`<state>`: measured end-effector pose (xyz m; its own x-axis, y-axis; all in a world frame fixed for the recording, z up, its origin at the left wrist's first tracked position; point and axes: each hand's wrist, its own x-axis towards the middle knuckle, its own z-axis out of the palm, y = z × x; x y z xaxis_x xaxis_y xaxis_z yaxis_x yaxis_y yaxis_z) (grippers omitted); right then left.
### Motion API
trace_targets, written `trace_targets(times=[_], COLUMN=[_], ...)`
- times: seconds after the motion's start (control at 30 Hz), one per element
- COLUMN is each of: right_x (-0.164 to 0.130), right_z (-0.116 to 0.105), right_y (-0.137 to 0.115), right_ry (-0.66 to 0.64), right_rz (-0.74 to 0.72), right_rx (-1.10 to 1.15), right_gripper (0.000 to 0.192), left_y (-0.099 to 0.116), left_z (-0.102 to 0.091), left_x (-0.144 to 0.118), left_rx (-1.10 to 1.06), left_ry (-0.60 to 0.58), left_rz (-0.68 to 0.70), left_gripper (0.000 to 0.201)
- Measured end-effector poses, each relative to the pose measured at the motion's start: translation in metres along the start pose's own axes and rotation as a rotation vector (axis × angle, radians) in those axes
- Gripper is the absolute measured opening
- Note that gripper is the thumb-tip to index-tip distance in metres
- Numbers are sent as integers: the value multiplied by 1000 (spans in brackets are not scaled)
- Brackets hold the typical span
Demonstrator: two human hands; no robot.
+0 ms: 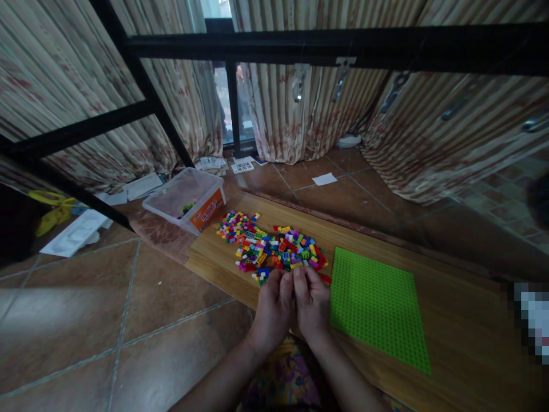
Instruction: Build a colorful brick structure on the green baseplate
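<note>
Multicoloured building bricks [270, 247] lie heaped near the desk's [454, 337] front edge, the pile's nearest pieces touching the fingertips of the left hand [273, 312] and right hand [313, 306], which are pressed together knuckle to knuckle just beside a green studded baseplate [377, 306]. Both hands are curled closed, fingers pinched inward; whatever they grip is hidden behind the knuckles. A clear plastic tub [189, 200] sits at the desk's far left corner, its contents hard to make out.

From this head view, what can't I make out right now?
- Anything held between the left hand and right hand: fingers curl over it.
- Contents of the plastic bin: too small, cloudy walls.
- Right edge: a pixelated patch.
- Single bricks in the brick pile: too small.
</note>
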<state>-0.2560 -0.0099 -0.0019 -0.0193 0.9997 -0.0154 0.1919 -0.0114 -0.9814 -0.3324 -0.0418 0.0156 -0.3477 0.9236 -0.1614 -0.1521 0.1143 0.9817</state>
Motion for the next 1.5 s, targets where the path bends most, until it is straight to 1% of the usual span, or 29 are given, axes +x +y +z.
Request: trace_targets(times=[0.1, 0.17, 0.23, 0.27, 0.3, 0.37, 0.43, 0.5, 0.57, 0.63, 0.73, 0.87, 1.07, 1.17, 1.23, 1.33, 1.4, 1.5], right_x=[0, 2, 7, 11, 16, 28, 41, 52, 60, 65, 68, 67, 64, 70, 81, 107, 128, 155], right_z=[5, 8, 7, 6, 4, 1, 1, 5, 11, 15, 16, 9, -1, -7, -10, -10, -6, 4], right_y=[4, 5, 4, 2, 0, -6, -12, -17, -20, -20, -17, -12, -3, -2, -5, -14, -18, -19], right_ry=[7, 5, -3, -18, -42, -108, -190, -259, -309, -337, -347, -323, -264, -231, -205, -193, -249, -347], right_rz=[72, 106, 109, 81, 28, -122, -261, -353, -414, -449, -475, -456, -440, -433, -427, -393, -356, -353], right_rx=[146, 231, 225, 168, 68, -232, -585, -868, -1036, -1112, -1143, -1129, -1076, -1012, -973, -973, -1011, -1023], right_gripper=[37, 36, 36, 37, 37, 37, 34, 33, 32, 32, 31, 34, 34, 32, 31, 29, 30, 27], left_y=[1, 3, 6, 7, 8, 7, 5, 1, -3, -5, -7, -10, -12, -11, -10, -9, -7, -3], left_z=[0, -1, -4, -6, -10, -19, -29, -37, -42, -45, -43, -37, -31, -31, -31, -30, -30, -32], left_x=[-2, -1, 3, 6, 9, 17, 27, 37, 46, 53, 60, 65, 69, 69, 69, 69, 69, 69], left_rx=[-71, -196, -321, -357, -369, -335, -270, -221, -200, -195, -208, -256, -313, -329, -331, -342, -362, -381], left_ry=[27, 34, 15, 9, 9, 29, 84, 140, 174, 178, 167, 169, 175, 181, 175, 158, 147, 116], left_rz=[-114, -229, -320, -344, -352, -337, -301, -265, -234, -218, -203, -179, -172, -186, -186, -179, -180, -186], left_gripper=[35, 38, 39, 39, 39, 39, 39, 37, 36, 35, 34, 33, 34, 36, 37, 36, 35, 33])
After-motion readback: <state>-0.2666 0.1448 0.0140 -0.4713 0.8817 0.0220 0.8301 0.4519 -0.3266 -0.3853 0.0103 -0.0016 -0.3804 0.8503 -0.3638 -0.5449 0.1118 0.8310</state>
